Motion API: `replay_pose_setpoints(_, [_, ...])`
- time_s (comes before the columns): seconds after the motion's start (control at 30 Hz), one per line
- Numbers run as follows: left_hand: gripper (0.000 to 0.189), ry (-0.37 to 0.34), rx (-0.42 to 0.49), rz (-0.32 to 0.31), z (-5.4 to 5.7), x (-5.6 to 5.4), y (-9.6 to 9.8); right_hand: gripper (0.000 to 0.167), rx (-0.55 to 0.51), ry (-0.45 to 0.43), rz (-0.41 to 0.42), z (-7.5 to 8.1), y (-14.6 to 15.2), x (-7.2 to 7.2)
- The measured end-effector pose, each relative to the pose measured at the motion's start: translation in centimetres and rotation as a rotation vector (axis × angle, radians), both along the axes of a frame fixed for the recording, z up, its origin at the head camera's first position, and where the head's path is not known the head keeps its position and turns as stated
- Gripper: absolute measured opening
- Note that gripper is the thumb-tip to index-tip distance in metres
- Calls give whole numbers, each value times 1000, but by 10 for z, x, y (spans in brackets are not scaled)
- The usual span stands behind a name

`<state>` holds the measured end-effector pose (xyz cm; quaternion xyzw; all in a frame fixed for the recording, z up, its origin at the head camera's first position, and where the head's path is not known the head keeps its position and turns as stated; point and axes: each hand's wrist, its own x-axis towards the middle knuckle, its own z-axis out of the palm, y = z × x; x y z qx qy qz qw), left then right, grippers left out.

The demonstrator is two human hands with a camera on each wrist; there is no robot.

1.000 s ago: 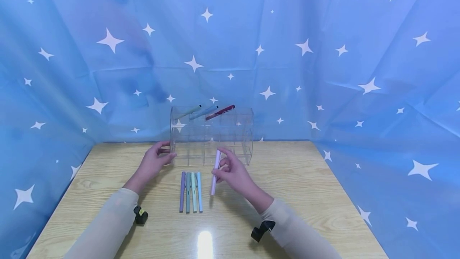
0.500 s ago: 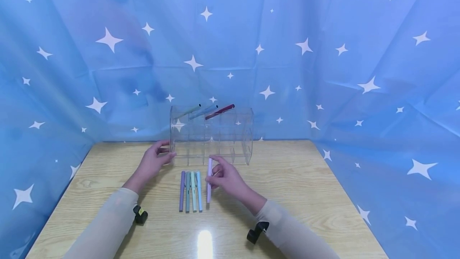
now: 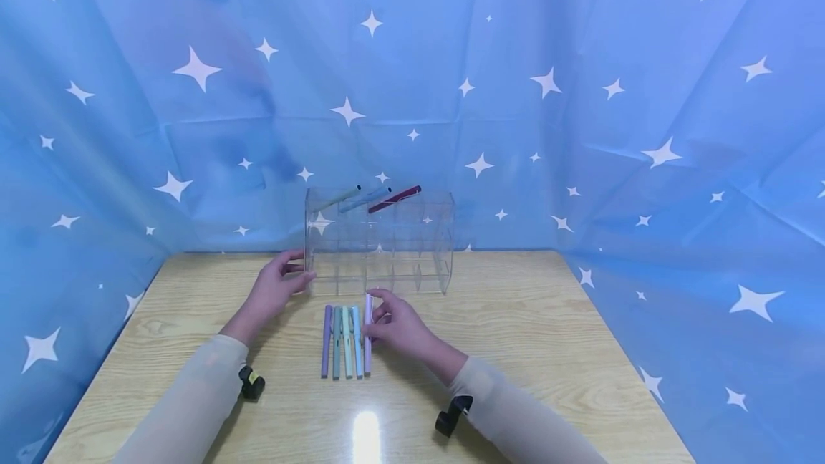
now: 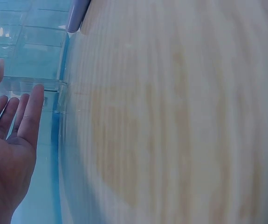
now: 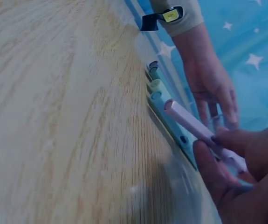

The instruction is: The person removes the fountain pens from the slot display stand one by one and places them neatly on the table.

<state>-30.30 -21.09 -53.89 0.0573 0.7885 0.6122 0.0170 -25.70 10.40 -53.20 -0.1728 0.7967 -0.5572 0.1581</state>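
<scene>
In the head view my right hand [image 3: 401, 326] pinches a light purple pen [image 3: 368, 339] between thumb and fingers, at the right end of a row of pens. The right wrist view shows this pen [image 5: 189, 120] tilted, above the table. Left of it lie a blue pen [image 3: 357, 346], a pale green pen [image 3: 348, 346], a teal pen [image 3: 336, 349] and a purple pen [image 3: 326, 342], side by side. My left hand [image 3: 273, 291] rests against the left side of a clear compartment organizer [image 3: 380, 279]; its fingers [image 4: 33, 112] look nearly straight in the left wrist view.
Three pens lean in the organizer's top compartments: a green pen [image 3: 341, 197], a blue pen [image 3: 367, 200] and a dark red pen [image 3: 396, 199]. A wooden table [image 3: 528, 349] carries everything. Behind it hangs a blue star-patterned cloth [image 3: 515, 92].
My right hand has moved left and toward the table's front with the light purple pen, bringing it beside the blue pen in the row. The left hand stays at the organizer.
</scene>
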Motion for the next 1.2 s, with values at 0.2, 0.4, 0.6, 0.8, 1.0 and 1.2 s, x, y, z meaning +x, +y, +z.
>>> replay_pose_setpoints(0.2, [69,-1,7,-1,0,0,-1,81,103,39,21,-1,-1,0])
replay_pose_setpoints(0.4, [70,-1,17,-7,0,0,0,78,126,10,34,1,-6,-1])
replay_pose_setpoints(0.6, [70,3,17,-7,-2,-1,-1,76,137,-50,15,4,-10,-3])
replay_pose_setpoints(0.8, [68,4,9,-2,-4,-2,-1,65,157,-105,2,7,-14,-5])
replay_pose_setpoints(1.0, [68,7,21,-6,-5,-3,-2,60,165,-128,-1,7,-16,-7])
replay_pose_setpoints(1.2, [68,0,25,-4,-5,-3,-2,64,150,-131,-3,5,-16,-8])
